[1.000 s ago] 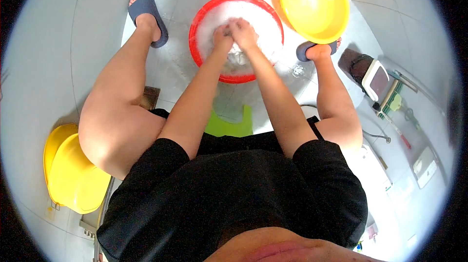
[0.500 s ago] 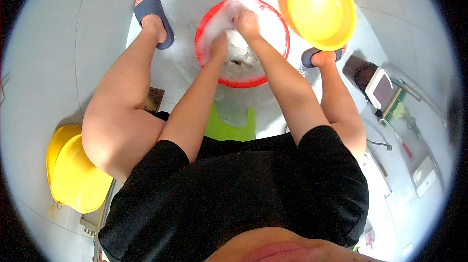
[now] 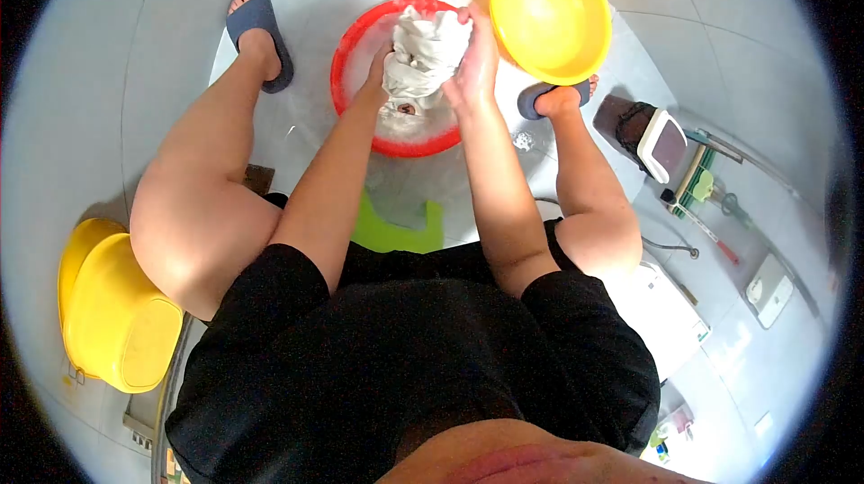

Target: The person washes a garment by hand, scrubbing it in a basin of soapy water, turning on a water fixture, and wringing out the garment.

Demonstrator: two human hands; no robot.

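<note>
A bunched white cloth (image 3: 425, 54) is lifted between my two hands, above a red-rimmed basin (image 3: 346, 97) of sudsy water. My left hand (image 3: 379, 72) presses against the cloth's left side, its fingers partly hidden behind it. On the right side, my right hand (image 3: 477, 63) grips the cloth with the palm turned towards it. A small brownish patch shows at the cloth's lower end, near the suds. Just right of the basin is a yellow basin (image 3: 551, 16), with a thin stream of water reaching it from the upper right.
A green stool (image 3: 396, 230) is below the red basin. My slippered feet stand either side of the basins. A dark bin with a white-rimmed lid (image 3: 664, 145) is at the right. Yellow containers (image 3: 121, 308) sit at the lower left. Wall racks and a hose are at the right.
The white cloth has come up out of the suds between my hands. My hands have moved from inside the basin to the cloth's two sides. The whole view has shifted slightly.
</note>
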